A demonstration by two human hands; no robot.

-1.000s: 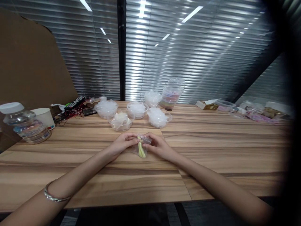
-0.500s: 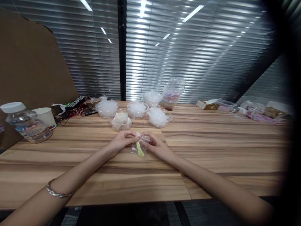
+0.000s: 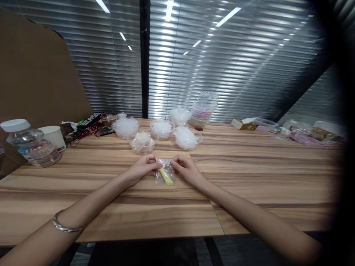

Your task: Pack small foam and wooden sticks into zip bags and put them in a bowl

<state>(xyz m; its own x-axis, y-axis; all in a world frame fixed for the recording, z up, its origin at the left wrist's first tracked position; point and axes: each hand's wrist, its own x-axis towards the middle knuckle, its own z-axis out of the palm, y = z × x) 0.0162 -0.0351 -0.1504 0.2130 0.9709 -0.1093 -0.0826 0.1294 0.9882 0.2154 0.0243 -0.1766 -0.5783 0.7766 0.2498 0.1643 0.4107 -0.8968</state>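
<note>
Just nearer than the clear round plastic bowl of cream pieces [image 3: 138, 150], the left hand [image 3: 143, 166] and right hand [image 3: 187, 170] each pinch, grip closed, a small transparent plastic bag [image 3: 159, 179] near its top, a yellow-green strip [image 3: 166, 178] already inside, sealing unclear.

Left: bottle [image 3: 39, 150], white-capped, just beside cup [image 3: 52, 136]; tangled wires [image 3: 84, 133] farther off, cardboard [image 3: 36, 70] standing behind. Far right: box [image 3: 244, 124], then clear tub [image 3: 265, 123], pink wrap [image 3: 309, 139] rightmost. Blinds [image 3: 222, 55] span far side, streaked with light.
</note>
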